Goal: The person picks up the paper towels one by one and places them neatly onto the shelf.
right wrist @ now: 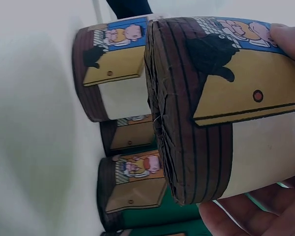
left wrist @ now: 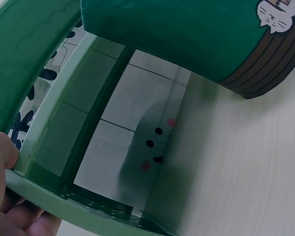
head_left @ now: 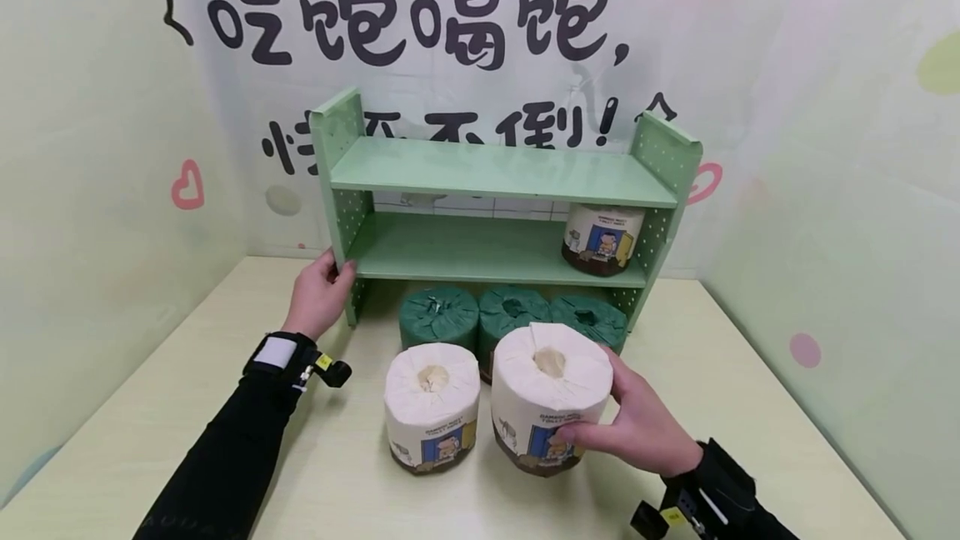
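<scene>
My left hand grips the front edge of the left side panel of a light-green shelf. In the left wrist view, the thumb and fingers lie on opposite sides of that panel. My right hand holds a white-wrapped toilet roll by its right side, thumb in front; its underside looks lifted off the table. Left of it, a second white toilet roll stands upright on the table. Behind these, three green-wrapped toilet rolls stand in a row before the shelf's lower opening, partly hidden by the white ones.
One more white toilet roll stands at the right end of the middle shelf board. The pale wooden table meets a printed wall covering behind the shelf, with side walls at left and right.
</scene>
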The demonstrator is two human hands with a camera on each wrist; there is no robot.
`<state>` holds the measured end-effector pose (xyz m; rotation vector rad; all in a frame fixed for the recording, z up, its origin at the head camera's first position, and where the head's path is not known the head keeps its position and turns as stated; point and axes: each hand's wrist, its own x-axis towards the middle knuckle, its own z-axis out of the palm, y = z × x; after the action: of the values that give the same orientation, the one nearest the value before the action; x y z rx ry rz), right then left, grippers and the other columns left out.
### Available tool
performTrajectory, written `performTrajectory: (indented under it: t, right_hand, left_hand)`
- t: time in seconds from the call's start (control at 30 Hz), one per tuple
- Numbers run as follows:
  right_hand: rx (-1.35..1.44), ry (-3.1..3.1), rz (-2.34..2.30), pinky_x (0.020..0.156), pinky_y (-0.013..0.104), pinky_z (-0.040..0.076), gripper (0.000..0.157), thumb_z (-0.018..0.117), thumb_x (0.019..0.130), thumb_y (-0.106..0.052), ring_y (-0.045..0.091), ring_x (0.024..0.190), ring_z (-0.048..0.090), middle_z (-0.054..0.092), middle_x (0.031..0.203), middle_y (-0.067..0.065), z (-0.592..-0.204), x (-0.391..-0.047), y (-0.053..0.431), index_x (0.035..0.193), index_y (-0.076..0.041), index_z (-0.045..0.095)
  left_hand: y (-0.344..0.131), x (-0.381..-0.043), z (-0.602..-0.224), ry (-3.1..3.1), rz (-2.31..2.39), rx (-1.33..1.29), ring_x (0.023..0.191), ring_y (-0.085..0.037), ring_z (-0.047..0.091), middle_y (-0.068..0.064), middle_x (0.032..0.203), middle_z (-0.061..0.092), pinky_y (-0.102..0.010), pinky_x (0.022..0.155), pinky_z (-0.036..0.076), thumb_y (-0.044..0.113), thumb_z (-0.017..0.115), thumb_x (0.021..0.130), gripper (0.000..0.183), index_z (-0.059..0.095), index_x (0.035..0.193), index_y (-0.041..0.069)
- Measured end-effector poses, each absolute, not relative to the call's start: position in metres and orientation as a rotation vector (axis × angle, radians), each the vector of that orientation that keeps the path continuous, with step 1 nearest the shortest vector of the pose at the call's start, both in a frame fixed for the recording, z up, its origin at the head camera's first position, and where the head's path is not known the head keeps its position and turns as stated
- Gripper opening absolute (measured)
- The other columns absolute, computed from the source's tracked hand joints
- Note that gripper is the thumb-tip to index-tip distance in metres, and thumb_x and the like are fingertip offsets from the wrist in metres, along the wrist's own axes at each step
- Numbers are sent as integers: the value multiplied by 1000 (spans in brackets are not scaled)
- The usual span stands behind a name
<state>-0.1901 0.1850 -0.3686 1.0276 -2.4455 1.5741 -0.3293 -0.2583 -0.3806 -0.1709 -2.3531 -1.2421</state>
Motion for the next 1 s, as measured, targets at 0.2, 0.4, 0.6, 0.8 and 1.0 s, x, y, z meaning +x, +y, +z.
performTrajectory:
  t: [0.2,0.4,0.6,0.8,1.0]
  right_hand:
    - [1051,-2388,1575,96,58,39,88,88,76,-10,21,122,47,51,136,-2,-353,-199,187,148,-21,38]
    - [1036,-2364,1553,99,57,36,87,88,75,-8,19,123,45,49,137,-3,-338,-213,185,146,-21,40]
    - [997,-2344,1551,93,55,44,89,85,76,-5,19,120,49,51,136,-4,-325,-226,185,149,-21,37]
    - [950,-2358,1557,92,52,46,88,84,80,-12,18,116,52,52,135,-2,-316,-245,184,151,-23,33]
    - [846,-2378,1627,90,48,51,82,82,84,-20,19,114,54,52,134,1,-311,-271,181,150,-19,32]
  left_hand:
    - [-260,-329,-382,-2345,-1241,-163,90,-24,58,-21,118,62,-22,63,49,24,50,105,42,51,140,0]
    - [-260,-328,-384,-2340,-1242,-152,88,-23,57,-19,115,63,-21,62,48,23,50,105,40,52,139,1]
    - [-258,-330,-384,-2347,-1238,-168,92,-23,58,-21,119,62,-28,66,51,23,49,105,41,51,139,0]
    - [-257,-332,-382,-2352,-1243,-169,94,-22,58,-19,121,62,-29,69,51,24,50,105,43,49,142,2]
    - [-258,-332,-382,-2344,-1223,-170,81,-22,55,-18,104,65,-21,57,46,26,49,105,37,57,132,1]
